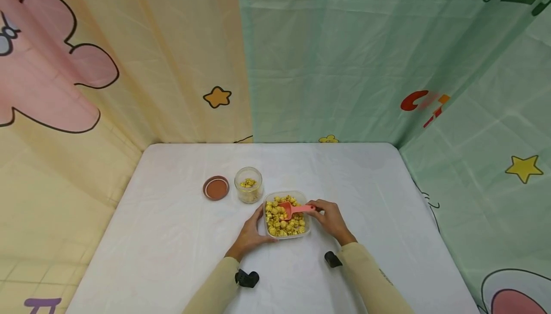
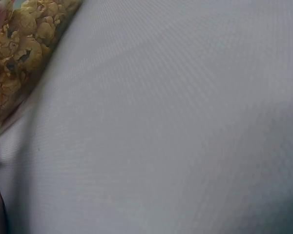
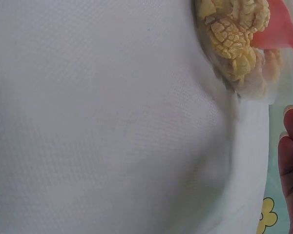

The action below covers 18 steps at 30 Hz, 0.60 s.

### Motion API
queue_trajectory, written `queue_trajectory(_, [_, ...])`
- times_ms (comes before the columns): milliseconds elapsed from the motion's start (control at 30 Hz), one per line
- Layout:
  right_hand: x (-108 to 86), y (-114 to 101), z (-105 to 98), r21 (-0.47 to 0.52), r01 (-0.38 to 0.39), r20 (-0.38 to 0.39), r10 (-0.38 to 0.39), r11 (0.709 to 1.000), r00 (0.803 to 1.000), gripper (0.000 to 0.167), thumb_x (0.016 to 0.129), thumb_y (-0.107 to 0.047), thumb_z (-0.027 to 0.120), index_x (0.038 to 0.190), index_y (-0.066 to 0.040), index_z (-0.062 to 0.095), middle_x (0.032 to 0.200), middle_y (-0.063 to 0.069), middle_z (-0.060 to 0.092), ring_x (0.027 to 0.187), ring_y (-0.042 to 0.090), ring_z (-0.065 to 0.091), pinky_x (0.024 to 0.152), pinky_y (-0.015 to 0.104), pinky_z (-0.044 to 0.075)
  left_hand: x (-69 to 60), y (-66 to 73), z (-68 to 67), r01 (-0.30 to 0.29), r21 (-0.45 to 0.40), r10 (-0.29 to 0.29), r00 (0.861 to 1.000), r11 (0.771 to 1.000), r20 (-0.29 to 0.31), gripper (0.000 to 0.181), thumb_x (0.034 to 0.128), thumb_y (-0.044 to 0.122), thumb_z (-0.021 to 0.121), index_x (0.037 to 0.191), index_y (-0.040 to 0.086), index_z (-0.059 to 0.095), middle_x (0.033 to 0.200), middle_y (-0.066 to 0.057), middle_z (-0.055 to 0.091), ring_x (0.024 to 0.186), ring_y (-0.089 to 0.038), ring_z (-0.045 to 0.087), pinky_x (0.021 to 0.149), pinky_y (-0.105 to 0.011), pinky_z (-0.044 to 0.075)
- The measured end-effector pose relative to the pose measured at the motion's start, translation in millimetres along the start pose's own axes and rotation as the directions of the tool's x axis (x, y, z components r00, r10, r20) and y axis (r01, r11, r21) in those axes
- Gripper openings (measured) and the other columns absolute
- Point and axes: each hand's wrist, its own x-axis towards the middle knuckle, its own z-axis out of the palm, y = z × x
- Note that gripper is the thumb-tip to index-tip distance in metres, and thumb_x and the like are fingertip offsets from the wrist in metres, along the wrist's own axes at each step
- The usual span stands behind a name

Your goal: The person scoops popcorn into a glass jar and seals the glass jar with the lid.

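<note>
A clear plastic container (image 1: 308, 230) of yellow popcorn (image 1: 281, 226) stands on the table. My left hand (image 1: 251, 232) grips it from the left, thumb along the near edge and fingers along the left side. At its right, my right hand (image 1: 328, 216) pinches the handle of a pink scoop (image 1: 297, 209), whose bowl lies among the popcorn. In the right wrist view, fingertips (image 3: 289, 161) show beside the container's wall, with part of the pink scoop (image 3: 278, 29) above. The left wrist view catches only a corner of the popcorn (image 2: 27, 44).
Behind the container to the left stands a glass jar (image 1: 248, 197) with some popcorn inside. Left of it lies a reddish-brown round lid (image 1: 216, 188). A white cloth covers the table (image 1: 172, 237), and printed curtains (image 1: 318, 65) hang around it.
</note>
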Motion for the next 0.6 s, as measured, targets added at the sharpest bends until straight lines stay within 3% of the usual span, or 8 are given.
queue_trajectory(300, [-3.9,7,0,0.058,-0.062,-0.028,0.064,0.996,0.998,0.018,0.084,-0.014,0.072,0.1,-0.008,0.074,0.087,-0.002,0.069,0.078,0.01,0.063,0.073,0.033,0.058,0.9,-1.2,0.3,-0.013,0.007,0.013,1.0,1.0,-0.003,0.115,0.0634,0.029,0.091,0.153,0.007,0.022,0.152,-0.018,0.034,0.141,-0.036,0.028,0.115,-0.053,0.025])
queue_trajectory(600, [-11.1,15,-3,0.195,-0.113,-0.02,0.119,0.974,0.993,0.019,0.086,-0.012,0.07,0.103,-0.005,0.073,0.092,0.003,0.07,0.082,0.01,0.061,0.08,0.032,0.058,1.1,-0.9,0.7,-0.009,0.019,0.009,1.0,1.0,-0.006,0.115,0.0636,0.029,0.091,0.153,0.008,0.022,0.153,-0.017,0.034,0.141,-0.036,0.028,0.115,-0.053,0.025])
